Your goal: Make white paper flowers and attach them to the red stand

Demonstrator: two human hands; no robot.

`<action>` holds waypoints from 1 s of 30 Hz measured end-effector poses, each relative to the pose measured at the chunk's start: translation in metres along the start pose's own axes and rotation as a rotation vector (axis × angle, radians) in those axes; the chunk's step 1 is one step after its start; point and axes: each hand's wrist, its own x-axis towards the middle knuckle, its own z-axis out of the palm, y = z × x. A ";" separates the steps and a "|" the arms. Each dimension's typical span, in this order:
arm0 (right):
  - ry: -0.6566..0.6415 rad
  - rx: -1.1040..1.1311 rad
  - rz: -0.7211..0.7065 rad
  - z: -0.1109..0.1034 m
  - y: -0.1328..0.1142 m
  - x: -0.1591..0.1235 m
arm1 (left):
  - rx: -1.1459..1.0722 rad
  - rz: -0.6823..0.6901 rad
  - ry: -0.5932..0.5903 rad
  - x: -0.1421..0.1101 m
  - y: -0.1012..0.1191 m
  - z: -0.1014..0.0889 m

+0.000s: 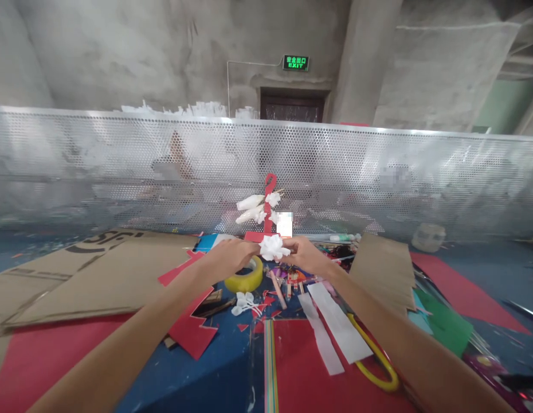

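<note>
A crumpled white paper flower [273, 247] is held up in front of me between both hands. My left hand [235, 256] has its fingers closed at the flower's left side. My right hand [308, 256] pinches it from the right, with the thumb partly hidden. Just behind it stands a red paper strip [268, 212] with a looped top, and white paper buds [250, 202] are attached to it. Below my left hand lies a roll of yellow tape [245, 279]. White paper leaves [246, 303] on thin stems rest nearer to me.
Brown cardboard [94, 281] covers the left side, and a smaller cardboard piece [384, 272] lies right. White paper strips [335, 321] lie on red paper [301, 367] beside yellow scissor handles [384, 370]. A perforated metal panel [335, 178] closes off the back.
</note>
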 end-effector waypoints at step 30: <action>0.365 -0.615 -0.247 0.014 -0.007 -0.003 | -0.454 -0.025 0.003 0.005 0.013 0.008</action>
